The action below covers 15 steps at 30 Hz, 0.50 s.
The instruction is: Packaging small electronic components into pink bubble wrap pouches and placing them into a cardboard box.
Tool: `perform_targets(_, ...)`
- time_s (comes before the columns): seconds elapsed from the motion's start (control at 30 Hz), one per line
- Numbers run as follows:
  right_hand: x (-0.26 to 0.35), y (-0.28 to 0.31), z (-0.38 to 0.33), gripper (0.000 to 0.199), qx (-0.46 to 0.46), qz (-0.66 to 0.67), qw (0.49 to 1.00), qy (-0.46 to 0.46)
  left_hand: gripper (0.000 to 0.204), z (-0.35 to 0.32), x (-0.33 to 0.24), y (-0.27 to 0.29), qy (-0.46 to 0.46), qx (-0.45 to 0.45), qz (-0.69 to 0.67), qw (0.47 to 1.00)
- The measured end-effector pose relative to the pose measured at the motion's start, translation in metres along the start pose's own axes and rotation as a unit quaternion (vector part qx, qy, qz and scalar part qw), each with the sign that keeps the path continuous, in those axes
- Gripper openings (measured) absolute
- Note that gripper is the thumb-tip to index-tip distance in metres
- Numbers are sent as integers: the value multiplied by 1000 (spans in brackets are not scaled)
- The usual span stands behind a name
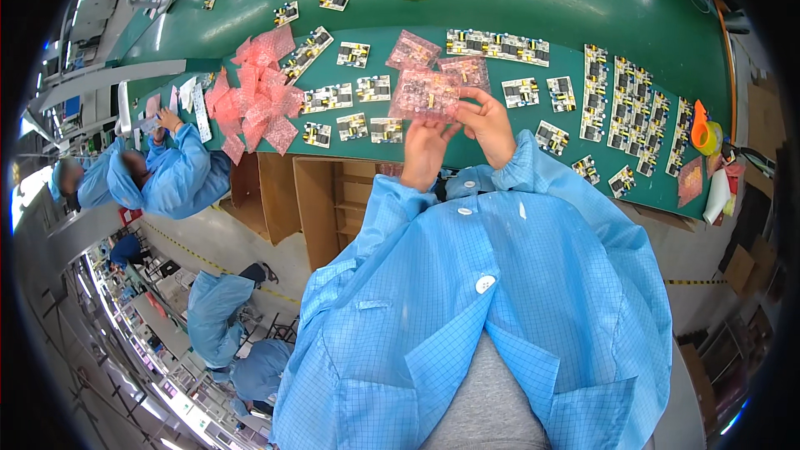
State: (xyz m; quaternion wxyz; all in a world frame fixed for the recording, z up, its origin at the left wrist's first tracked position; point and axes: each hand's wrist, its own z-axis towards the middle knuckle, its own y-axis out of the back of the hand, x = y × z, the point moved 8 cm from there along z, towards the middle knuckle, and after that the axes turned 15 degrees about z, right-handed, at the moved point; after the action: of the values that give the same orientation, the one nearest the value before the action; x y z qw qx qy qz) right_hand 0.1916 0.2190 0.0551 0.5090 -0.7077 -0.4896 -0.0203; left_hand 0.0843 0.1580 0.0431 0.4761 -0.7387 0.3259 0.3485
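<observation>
Holding bubble-wrapped board (pixel 422 95), left hand (pixel 426 150), right hand (pixel 488 125)

Electronics workshop, circuit boards (pixel 521 92), green workbench (pixel 508 2)

1 view: head-mounted, left of 2 side-by-side fisheyes, upright, unmirrored. Looks steeply down and ahead from above the wearer's chest. Coat (pixel 554 283) is nearest, filling the lower middle. Left hand (pixel 427 152) and right hand (pixel 490 127) sit mid-range, just above centre. Bench (pixel 517 0) spans the top, edges bowing toward the rim. Field's wide: co-workers (pixel 179 171) far off at left, floor (pixel 287 267) below bench level. Black rounds off all 4 corners.
</observation>
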Motion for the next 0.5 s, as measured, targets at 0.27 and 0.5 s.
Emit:
perform_targets(0.27,18,2,3,35,-59,-280,933,218,53,13,32,-35,130,53,-62,988)
perform_targets(0.5,60,-58,-35,42,-36,-499,784,366,50,5,-10,-53,127,65,-190,971)
